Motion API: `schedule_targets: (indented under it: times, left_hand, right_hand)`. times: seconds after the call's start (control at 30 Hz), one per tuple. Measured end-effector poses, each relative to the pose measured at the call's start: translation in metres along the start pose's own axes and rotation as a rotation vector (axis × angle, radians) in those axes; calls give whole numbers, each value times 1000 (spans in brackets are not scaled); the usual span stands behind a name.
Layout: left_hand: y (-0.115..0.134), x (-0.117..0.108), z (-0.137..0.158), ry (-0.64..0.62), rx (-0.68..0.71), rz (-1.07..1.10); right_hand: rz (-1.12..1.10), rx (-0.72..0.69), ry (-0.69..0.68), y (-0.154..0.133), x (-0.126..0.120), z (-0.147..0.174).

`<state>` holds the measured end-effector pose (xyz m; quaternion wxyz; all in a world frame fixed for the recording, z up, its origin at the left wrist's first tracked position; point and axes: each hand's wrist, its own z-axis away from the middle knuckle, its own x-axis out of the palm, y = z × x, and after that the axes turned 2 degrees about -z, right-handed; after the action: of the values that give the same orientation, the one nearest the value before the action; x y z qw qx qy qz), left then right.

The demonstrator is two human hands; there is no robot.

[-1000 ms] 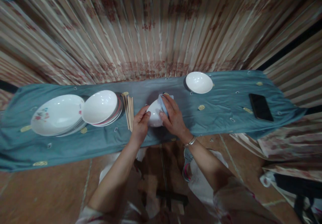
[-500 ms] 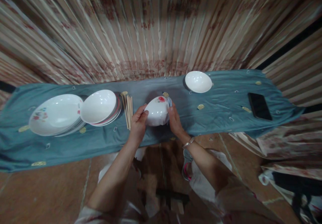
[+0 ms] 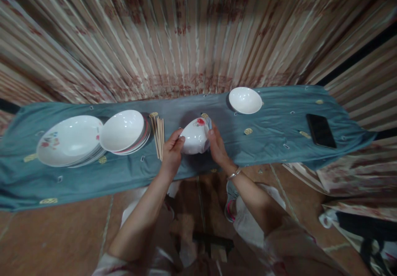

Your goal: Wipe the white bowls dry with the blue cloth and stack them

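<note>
A white bowl with a red flower mark (image 3: 194, 136) is held tipped over, its underside towards me, above the blue cloth-covered bench (image 3: 273, 131). My left hand (image 3: 171, 157) grips its left rim. My right hand (image 3: 217, 145) is at its right side, pressing a light blue cloth (image 3: 209, 123) against it; most of that cloth is hidden behind the bowl.
Left of my hands lie a bundle of wooden chopsticks (image 3: 159, 131), a stack of white bowls (image 3: 124, 130) and a stack of flowered plates (image 3: 70, 140). A single white bowl (image 3: 245, 100) sits at the back right. A black phone (image 3: 321, 130) lies far right. Striped fabric hangs behind.
The bowl has been turned, so its flowered underside now shows. My right hand slid from on top of the bowl to its right side, and the cloth went mostly behind it.
</note>
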<state>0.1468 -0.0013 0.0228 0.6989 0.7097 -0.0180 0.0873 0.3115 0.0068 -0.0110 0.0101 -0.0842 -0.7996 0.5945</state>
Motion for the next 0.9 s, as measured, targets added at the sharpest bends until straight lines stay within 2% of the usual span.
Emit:
schedule_targets:
  times: [0.27, 0.5, 0.73, 0.9]
  left_hand:
    - [4, 2, 2, -50, 23, -4]
    - [2, 3, 1, -28, 8, -1]
    - [4, 4, 2, -36, 6, -32]
    - [9, 8, 3, -49, 20, -23]
  right_hand:
    - [376, -322, -124, -18, -7, 1]
    - [585, -484, -210, -25, -8, 4]
    - [665, -521, -266, -29, -6, 4]
    - [495, -402, -200, -29, -5, 2]
